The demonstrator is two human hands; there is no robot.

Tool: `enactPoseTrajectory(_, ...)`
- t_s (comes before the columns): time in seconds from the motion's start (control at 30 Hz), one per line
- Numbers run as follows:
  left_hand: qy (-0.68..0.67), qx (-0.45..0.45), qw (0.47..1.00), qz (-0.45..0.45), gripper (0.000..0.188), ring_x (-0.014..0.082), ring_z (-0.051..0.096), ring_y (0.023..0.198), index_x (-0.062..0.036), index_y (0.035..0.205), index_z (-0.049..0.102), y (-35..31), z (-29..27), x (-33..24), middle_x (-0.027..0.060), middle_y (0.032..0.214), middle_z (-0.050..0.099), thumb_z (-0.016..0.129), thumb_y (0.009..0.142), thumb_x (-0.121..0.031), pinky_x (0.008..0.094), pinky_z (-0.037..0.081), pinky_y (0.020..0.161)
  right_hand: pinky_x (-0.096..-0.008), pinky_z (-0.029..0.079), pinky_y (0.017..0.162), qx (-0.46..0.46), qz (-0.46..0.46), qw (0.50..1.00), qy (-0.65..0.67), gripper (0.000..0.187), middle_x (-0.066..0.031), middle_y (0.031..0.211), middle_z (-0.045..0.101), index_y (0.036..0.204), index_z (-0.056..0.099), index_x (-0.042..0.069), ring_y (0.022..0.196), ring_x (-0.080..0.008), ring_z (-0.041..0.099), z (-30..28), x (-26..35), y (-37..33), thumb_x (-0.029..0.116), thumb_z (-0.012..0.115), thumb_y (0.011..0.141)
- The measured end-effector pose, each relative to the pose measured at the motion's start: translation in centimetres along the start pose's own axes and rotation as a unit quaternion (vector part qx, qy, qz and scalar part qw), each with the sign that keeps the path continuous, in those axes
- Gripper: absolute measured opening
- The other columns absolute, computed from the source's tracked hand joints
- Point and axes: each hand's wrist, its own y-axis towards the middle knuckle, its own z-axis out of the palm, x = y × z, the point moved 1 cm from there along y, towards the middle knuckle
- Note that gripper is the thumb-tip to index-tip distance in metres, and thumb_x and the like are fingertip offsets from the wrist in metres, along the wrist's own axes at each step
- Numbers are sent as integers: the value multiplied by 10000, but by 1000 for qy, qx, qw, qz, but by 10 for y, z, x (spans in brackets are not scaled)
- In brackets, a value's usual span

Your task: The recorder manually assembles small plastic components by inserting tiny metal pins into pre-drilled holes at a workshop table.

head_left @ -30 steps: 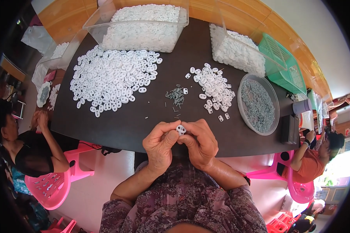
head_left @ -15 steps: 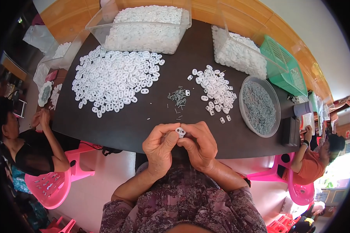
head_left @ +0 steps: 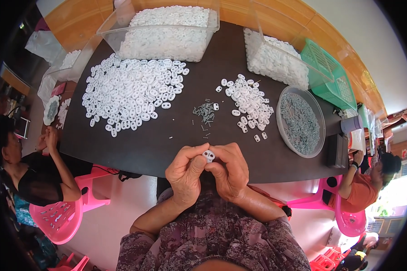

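Between my fingertips, over the near edge of the table, is a small white two-hole plastic piece (head_left: 208, 155). My left hand (head_left: 186, 172) pinches it from one side and my right hand (head_left: 229, 174) from the other. Its two dark holes face up. Beyond my hands lies a little heap of short metal pins (head_left: 205, 111), with one white piece beside it. A large pile of white oval two-hole pieces (head_left: 133, 90) spreads on the left. To the right of the pins sits a smaller pile of white pieces (head_left: 250, 100).
A round tray (head_left: 322, 135) full of metal pins stands right on the dark table (head_left: 122, 151). Behind are clear bins (head_left: 167, 28) (head_left: 278, 56) of white pieces and a green basket (head_left: 332, 90). A black box (head_left: 337, 151) is near the right edge. People sit at both sides.
Both hands stay together over the same spot, still pinching the white piece, with a slight shift of the fingers. The table scene has slid slightly left in view.
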Motion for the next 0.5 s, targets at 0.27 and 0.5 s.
enactPoseTrajectory(0.27, 59, -21, 997, 54, 243, 77, 495, 754, 35, 1042, 632, -5, 3, 9, 15, 851, 557, 601, 937, -182, 200, 410, 683, -319, 457, 591, -37, -27, 999, -25, 255, -114, 852, 622, 1024, 605, -19, 700, -254, 568, 6, -1, -3, 82, 696, 809)
enactPoseTrajectory(0.5, 105, -38, 990, 82, 225, 85, 489, 727, 26, 998, 633, -4, 5, 18, 21, 815, 551, 606, 933, -188, 209, 406, 656, -324, 445, 548, -38, -55, 997, -29, 208, -120, 822, 609, 1010, 595, -28, 649, -250, 549, 5, -9, -5, 35, 665, 824)
